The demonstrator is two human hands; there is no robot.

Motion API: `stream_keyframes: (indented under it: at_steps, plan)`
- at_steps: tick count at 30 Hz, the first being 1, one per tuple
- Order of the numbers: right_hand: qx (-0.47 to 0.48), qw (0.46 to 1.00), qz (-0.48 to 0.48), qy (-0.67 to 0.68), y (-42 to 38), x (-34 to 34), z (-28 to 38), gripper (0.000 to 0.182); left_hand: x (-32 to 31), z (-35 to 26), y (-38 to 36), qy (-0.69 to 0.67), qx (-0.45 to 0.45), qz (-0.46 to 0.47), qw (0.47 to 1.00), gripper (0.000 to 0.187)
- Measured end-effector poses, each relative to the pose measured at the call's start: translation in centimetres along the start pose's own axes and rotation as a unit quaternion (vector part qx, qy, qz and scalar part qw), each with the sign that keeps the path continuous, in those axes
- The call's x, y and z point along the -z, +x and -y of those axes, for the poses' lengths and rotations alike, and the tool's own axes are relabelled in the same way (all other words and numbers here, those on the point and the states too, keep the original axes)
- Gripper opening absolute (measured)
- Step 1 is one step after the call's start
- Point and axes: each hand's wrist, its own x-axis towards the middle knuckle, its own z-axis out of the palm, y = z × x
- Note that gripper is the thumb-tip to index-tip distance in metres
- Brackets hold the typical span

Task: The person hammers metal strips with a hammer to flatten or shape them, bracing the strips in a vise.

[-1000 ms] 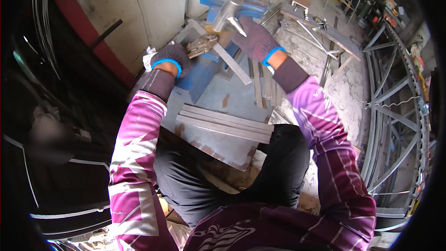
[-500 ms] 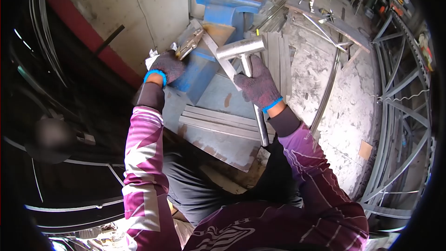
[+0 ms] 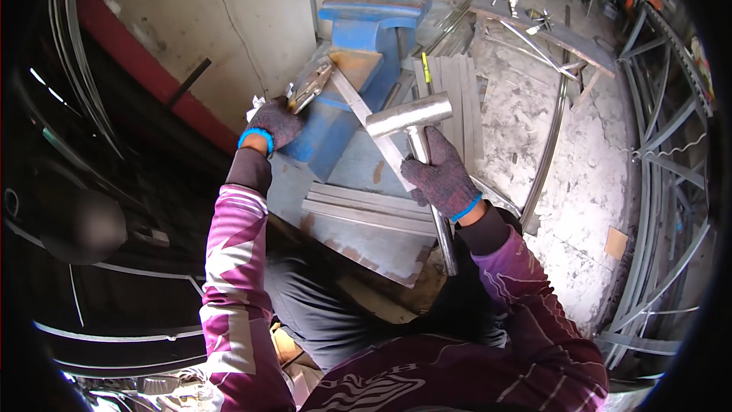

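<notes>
My left hand (image 3: pixel 276 125), in a dark knit glove with a blue cuff, is closed around the handles of locking pliers (image 3: pixel 311 88). Their jaws meet the upper end of a flat metal bar (image 3: pixel 353 99), which slants across the blue bench vise (image 3: pixel 372 42) toward my right hand. In my gloved right hand (image 3: pixel 445 175) is a metal hammer (image 3: pixel 410 114), its fingers wrapped around the shaft just below the cylindrical head. The head overlaps the bar in this view. The hammer's tubular handle points down toward my legs.
Flat metal strips (image 3: pixel 370 207) lie on the metal bench top (image 3: pixel 358 248) before me. More grey strips (image 3: pixel 457 99) are stacked right of the vise. A low wooden bench (image 3: pixel 560 42) stands farther back, and a metal truss frame (image 3: pixel 656 183) runs along the right.
My right hand and the hammer have shifted down and to the right. My left hand keeps its hold on the pliers, and the whole view has shifted slightly.
</notes>
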Motion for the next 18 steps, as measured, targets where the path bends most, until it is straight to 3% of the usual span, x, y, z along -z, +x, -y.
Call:
stream_keyframes:
  at_steps: [5,8,10,13,14,16,18]
  plan:
    - [0.043,0.998,0.01,-0.038,0.0,0.5,-0.6,0.037,-2.3,2.1,2.2,0.041,-0.044,-0.021,0.998,0.038]
    - [-0.037,0.999,0.024,-0.023,-0.3,0.5,-0.1,0.036,-3.3,3.0,3.1,0.052,-0.045,-0.03,0.997,0.037]
    - [0.034,0.996,0.016,-0.075,0.0,0.6,-0.7,0.037,-1.3,0.5,1.6,0.042,-0.014,-0.01,0.999,0.04]
    - [0.05,0.996,0.016,-0.072,-0.1,0.7,-0.6,0.038,-1.1,0.0,1.2,0.015,0.003,-0.006,1.0,0.041]
    - [0.049,0.996,0.014,-0.07,-0.2,0.7,-0.2,0.038,-1.1,0.0,1.2,0.0,-0.009,-0.02,1.0,0.039]
    - [-0.04,0.998,0.036,-0.033,-0.5,0.7,0.5,0.038,-1.2,0.1,1.4,0.005,-0.011,-0.015,1.0,0.039]
    - [0.002,0.998,0.029,-0.055,-0.1,0.8,-0.4,0.038,-1.2,0.2,1.5,0.009,-0.014,-0.01,1.0,0.039]
